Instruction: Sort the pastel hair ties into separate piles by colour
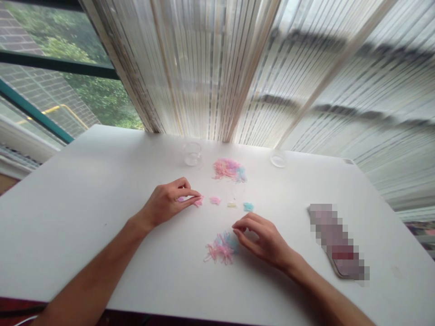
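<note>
My left hand (170, 201) reaches in from the left, thumb and forefinger pinched together over a small heap of pink rubber bands (198, 202). A purple heap (181, 198) shows partly behind its fingers. In the same row lie a light pink heap (215, 200), a pale yellow heap (231, 205) and a blue heap (248, 207). My right hand (260, 235) is closed in a pinch beside a loose mixed pile of pink and blue bands (221, 248). Whatever is between its fingertips is too small to make out.
Farther back lies a larger mixed pile of bands (229, 169). A clear round container (192, 154) stands behind it to the left, and a clear lid (277, 160) lies to the right. A blurred-out phone-shaped object (336, 242) lies on the white table (136, 267). Striped curtains (210, 68) hang behind.
</note>
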`<state>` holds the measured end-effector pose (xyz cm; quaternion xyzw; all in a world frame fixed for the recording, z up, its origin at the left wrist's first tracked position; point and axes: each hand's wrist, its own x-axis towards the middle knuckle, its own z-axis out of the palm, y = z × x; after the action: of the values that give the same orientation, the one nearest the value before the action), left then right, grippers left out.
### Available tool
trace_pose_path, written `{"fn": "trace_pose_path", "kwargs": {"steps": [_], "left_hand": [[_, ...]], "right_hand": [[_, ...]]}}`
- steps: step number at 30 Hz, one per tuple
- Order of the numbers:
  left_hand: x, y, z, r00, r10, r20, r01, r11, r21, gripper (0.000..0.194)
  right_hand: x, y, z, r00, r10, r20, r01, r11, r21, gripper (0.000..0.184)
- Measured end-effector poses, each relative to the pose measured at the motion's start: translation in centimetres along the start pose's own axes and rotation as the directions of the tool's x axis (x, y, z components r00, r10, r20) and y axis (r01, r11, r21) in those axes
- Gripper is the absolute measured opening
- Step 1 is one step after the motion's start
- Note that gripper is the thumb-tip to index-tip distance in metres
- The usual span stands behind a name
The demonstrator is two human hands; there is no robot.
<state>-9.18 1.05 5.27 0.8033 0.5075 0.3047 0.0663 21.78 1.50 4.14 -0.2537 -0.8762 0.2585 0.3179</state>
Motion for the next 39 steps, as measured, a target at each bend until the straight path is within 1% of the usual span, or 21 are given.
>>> {"fn": "trace_pose_path", "kwargs": {"steps": [3,5,7,10,12,15,17,19,28,34,39], "left_hand": [[0.0,-0.4,-0.1,0.999,-0.034,-0.010,0.034,0.999,0.009,0.023],[0.0,-0.1,0.2,0.999,-0.042,-0.026,0.042,0.999,0.005,0.022],[0.0,0.6,0.8,0.997,-0.058,-0.056,0.058,0.998,-0.011,0.020],[0.1,2.3,2.2,0.993,-0.084,-0.088,0.082,0.996,-0.022,0.016],[0.1,3.2,3.2,0.992,-0.090,-0.085,0.091,0.996,0.011,0.014],[0.1,3.8,3.8,0.987,-0.146,-0.063,0.151,0.985,0.084,0.014],[0.1,3.7,3.8,0.982,-0.188,-0.037,0.191,0.975,0.118,0.015],[0.1,3.5,3.7,0.979,-0.203,-0.022,0.204,0.970,0.135,0.015],[0.0,3.4,4.0,0.986,-0.164,-0.009,0.164,0.972,0.169,0.017],[-0.1,3.4,3.6,0.990,-0.138,-0.019,0.139,0.975,0.171,0.015],[-0.3,3.5,3.5,0.994,-0.112,0.004,0.108,0.971,0.215,0.014]], "right_hand": [[0.0,0.0,0.1,1.000,-0.001,0.028,0.001,1.000,0.010,0.011],[-0.1,0.0,0.1,0.999,0.000,0.039,0.000,1.000,0.008,0.011],[-0.1,0.1,0.1,0.999,0.004,0.048,-0.004,1.000,0.005,0.011],[-0.1,0.3,0.2,0.998,0.015,0.067,-0.015,1.000,0.007,0.011],[-0.1,0.3,0.2,0.996,0.026,0.086,-0.026,1.000,0.006,0.012],[0.0,0.2,0.3,0.993,0.036,0.110,-0.036,0.999,-0.002,0.014],[0.0,0.2,0.3,0.993,0.040,0.115,-0.039,0.999,-0.004,0.014],[-0.1,0.3,0.3,0.993,0.041,0.115,-0.041,0.999,-0.003,0.013],[-0.1,0.3,0.2,0.993,0.043,0.108,-0.043,0.999,0.000,0.013],[0.0,0.4,-0.2,0.995,0.038,0.095,-0.037,0.999,-0.005,0.013],[0.0,0.5,-0.3,0.996,0.037,0.086,-0.034,0.999,-0.026,0.014]]}}
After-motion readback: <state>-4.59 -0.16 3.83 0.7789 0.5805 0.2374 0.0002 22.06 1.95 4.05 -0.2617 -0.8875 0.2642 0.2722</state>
